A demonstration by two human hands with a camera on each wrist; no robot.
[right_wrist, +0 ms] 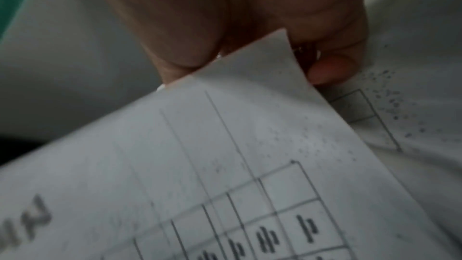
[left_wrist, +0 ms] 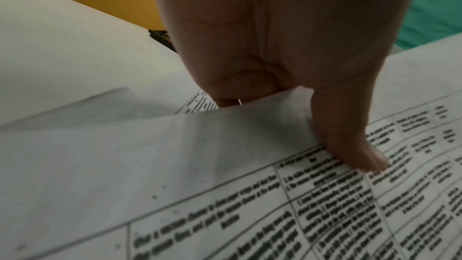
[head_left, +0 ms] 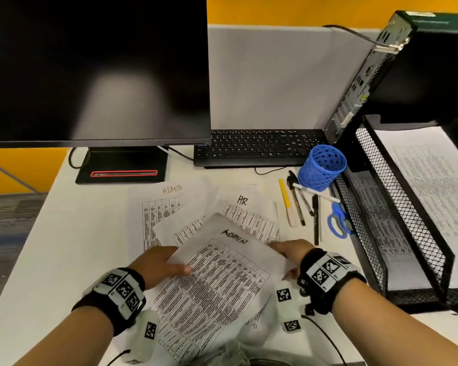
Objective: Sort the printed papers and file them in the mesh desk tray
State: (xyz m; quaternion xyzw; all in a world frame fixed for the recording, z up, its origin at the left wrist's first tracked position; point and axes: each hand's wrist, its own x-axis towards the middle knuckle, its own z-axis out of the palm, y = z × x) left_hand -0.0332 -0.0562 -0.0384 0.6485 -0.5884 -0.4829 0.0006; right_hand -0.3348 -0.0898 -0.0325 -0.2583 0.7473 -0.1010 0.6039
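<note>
Though crumpled, thin gridded ADMIN sheet (head_left: pixel 217 276).

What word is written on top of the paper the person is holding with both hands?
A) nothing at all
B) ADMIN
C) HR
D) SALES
B: the paper held between the left hand and the right hand has ADMIN handwritten at its top edge; the sheet marked HR lies flat on the desk behind it.
</note>
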